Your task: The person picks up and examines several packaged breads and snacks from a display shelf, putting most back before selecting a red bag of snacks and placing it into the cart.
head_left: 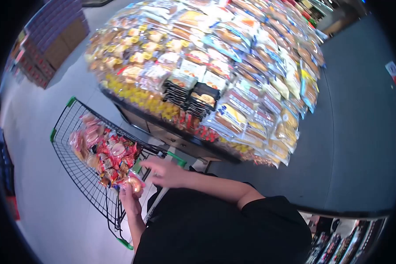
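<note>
My left hand grips a small packaged bun in clear and pink wrapping, at the near side of the shopping cart. Just right of it, above the cart's handle end, my right hand reaches leftward with its fingers stretched out and slightly apart. Nothing shows in that hand, which is a little blurred. Inside the wire cart lies a heap of red and pink wrapped snack packs, just beyond the bun. Green corner pieces mark the cart's frame.
A large display stand piled with bagged breads stands in front of me, close to the cart. Stacked cartons are at the far left on the pale floor. A dark grey surface is at the right, with packed shelves below it.
</note>
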Demonstrator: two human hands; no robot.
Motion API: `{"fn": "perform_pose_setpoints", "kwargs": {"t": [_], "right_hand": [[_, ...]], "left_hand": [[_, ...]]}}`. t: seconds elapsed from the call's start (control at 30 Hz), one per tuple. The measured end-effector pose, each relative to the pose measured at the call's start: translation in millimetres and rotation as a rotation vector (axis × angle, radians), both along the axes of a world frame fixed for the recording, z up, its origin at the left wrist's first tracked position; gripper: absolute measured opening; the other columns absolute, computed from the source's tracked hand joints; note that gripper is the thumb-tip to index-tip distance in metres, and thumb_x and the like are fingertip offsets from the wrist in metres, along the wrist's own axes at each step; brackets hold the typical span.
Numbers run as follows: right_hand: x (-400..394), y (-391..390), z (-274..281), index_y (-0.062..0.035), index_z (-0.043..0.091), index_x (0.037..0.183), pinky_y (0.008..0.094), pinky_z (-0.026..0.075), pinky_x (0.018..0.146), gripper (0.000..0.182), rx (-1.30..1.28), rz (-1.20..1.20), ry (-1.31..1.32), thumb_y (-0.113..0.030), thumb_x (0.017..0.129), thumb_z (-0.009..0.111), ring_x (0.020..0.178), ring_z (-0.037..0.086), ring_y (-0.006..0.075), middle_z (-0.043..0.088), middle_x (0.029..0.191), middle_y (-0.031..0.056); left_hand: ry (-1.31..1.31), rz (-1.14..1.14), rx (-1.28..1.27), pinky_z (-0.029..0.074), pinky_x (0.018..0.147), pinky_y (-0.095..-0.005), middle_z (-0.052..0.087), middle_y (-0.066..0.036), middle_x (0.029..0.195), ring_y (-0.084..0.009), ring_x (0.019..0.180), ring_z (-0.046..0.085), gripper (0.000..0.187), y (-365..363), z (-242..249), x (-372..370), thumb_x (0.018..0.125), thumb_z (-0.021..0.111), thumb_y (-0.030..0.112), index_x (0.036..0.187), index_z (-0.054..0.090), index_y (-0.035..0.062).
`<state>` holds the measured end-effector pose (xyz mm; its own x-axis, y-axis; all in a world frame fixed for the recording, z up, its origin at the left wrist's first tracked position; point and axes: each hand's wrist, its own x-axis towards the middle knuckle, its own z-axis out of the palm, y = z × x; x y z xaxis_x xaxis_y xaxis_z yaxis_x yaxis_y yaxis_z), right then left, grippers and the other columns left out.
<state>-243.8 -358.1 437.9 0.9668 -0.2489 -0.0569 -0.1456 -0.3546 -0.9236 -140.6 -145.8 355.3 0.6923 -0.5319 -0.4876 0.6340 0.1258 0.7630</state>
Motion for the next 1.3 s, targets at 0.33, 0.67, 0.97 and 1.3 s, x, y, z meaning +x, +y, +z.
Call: {"fn": "perform_pose_setpoints", "kwargs": {"t": [0.33, 0.67, 0.97, 1.3], "right_hand": [[-234, -140, 83, -0.0063, 0.068, 0.094, 0.0413, 0.047, 0.082, 0.016, -1.099, -0.984, 0.288, -0.007, 0.078, 0.071, 0.093, 0.059, 0.0310, 0.065, 0.092, 0.0111], [-260, -177, 48, -0.0106, 0.073, 0.082, 0.0389, 0.041, 0.086, 0.011, -1.196, -0.911, 0.367, -0.008, 0.072, 0.076, 0.090, 0.059, 0.0226, 0.066, 0.083, -0.0008], [-265, -180, 78, -0.0070, 0.068, 0.080, 0.0399, 0.048, 0.084, 0.009, -1.152, -1.027, 0.135, -0.004, 0.074, 0.074, 0.091, 0.066, 0.0267, 0.071, 0.092, 0.0061], [-254, -116, 16, -0.0049, 0.060, 0.097, 0.0490, 0.046, 0.101, 0.021, -1.195, -0.969, 0.165, 0.000, 0.077, 0.066, 0.118, 0.058, 0.0395, 0.063, 0.122, 0.0178]], "left_hand": [[0.099, -0.031, 0.349, 0.053, 0.067, -0.0293, 0.066, -0.003, 0.103, -0.0148, 0.088, 0.065, 0.032, 35, -110, 68, 0.098, 0.057, 0.031, 0.122, 0.057, 0.0106], [0.123, 0.028, 0.401, 0.055, 0.068, -0.0276, 0.067, -0.004, 0.107, -0.0168, 0.090, 0.068, 0.035, 29, -124, 72, 0.098, 0.059, 0.032, 0.128, 0.054, 0.0134], [0.046, 0.049, 0.406, 0.047, 0.060, -0.0224, 0.066, 0.000, 0.100, -0.0106, 0.081, 0.065, 0.032, 27, -125, 67, 0.098, 0.060, 0.034, 0.123, 0.056, 0.0150], [0.025, 0.060, 0.533, 0.049, 0.064, -0.0262, 0.067, 0.001, 0.102, -0.0104, 0.083, 0.064, 0.033, 24, -116, 65, 0.095, 0.063, 0.036, 0.119, 0.058, 0.0143]]}}
